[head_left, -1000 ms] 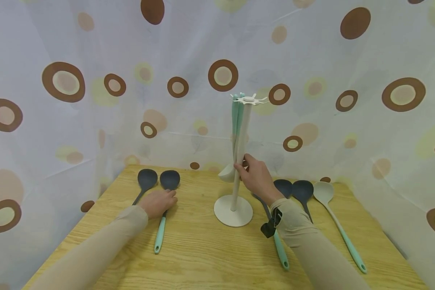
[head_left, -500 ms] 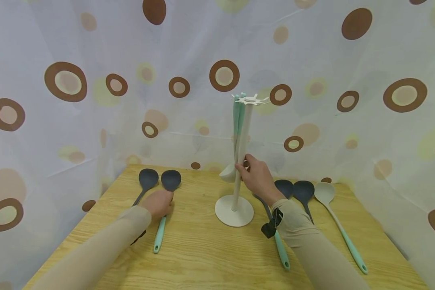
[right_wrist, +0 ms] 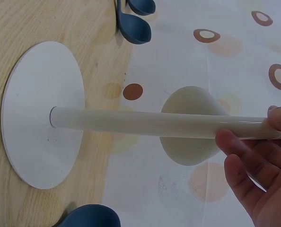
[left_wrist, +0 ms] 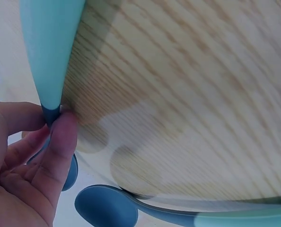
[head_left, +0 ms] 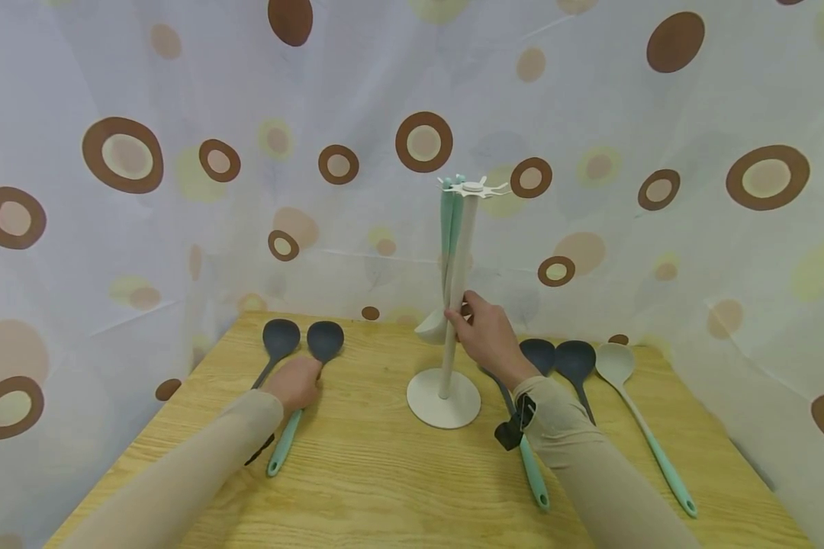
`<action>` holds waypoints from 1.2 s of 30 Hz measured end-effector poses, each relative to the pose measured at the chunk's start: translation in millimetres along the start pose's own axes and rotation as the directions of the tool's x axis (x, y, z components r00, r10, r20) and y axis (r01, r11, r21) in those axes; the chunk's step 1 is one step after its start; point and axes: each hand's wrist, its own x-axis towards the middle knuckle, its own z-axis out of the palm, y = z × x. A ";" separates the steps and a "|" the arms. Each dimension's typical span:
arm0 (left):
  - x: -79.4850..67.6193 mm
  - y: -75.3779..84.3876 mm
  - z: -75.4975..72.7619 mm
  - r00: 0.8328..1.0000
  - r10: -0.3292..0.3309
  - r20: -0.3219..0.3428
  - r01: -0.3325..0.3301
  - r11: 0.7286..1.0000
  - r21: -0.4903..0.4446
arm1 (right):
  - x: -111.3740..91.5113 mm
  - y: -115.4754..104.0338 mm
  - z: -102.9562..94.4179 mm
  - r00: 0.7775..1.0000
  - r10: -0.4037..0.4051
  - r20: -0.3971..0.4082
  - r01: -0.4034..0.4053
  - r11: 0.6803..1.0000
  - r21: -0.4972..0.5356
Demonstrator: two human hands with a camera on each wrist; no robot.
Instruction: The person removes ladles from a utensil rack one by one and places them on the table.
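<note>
My left hand (head_left: 297, 383) pinches the neck of a dark ladle (head_left: 326, 340) with a mint handle (left_wrist: 50, 52). Its bowl is partly behind the fingers in the left wrist view. A second dark ladle (head_left: 281, 338) lies just left of it, its handle hidden by the arm. With thumb and fingers my right hand (head_left: 492, 335) grips the pole of a white utensil stand (head_left: 443, 412), which has a round base and a hooked top. Two mint-handled utensils (head_left: 447, 221) hang from its left side. A pale ladle bowl (head_left: 431, 326) shows below them, behind the pole in the right wrist view.
To the right, two dark ladles (head_left: 574, 361) lie partly under the right arm. A pale utensil with a mint handle (head_left: 669, 473) lies beyond them. The wooden table (head_left: 371, 473) ends at a spotted curtain (head_left: 357, 84) at the back and sides.
My left hand has drawn its fingers together on the ladle's neck, and the handle end has swung left. The right hand keeps its place on the pole.
</note>
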 end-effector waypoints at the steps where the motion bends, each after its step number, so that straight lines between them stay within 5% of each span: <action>1: 0.2 -0.5 0.4 1.000 0.003 -0.005 -0.003 1.000 0.002 | -0.2 0.1 -0.2 1.000 0.001 0.000 -0.001 1.000 0.000; 10: -2.1 -1.1 -0.3 0.999 -0.016 -0.047 0.019 0.998 0.053 | -1.8 2.6 -1.6 1.000 -0.007 -0.016 0.007 1.000 -0.007; 25: -4.1 -4.8 0.2 0.995 -0.095 -0.027 0.094 0.995 -0.016 | -1.2 -1.2 0.1 1.000 0.016 0.018 -0.016 1.000 0.009; 36: -3.1 -8.0 -1.0 0.995 -0.086 -0.043 0.086 0.996 0.000 | -0.5 1.8 1.0 1.000 0.010 0.008 -0.010 1.000 -0.005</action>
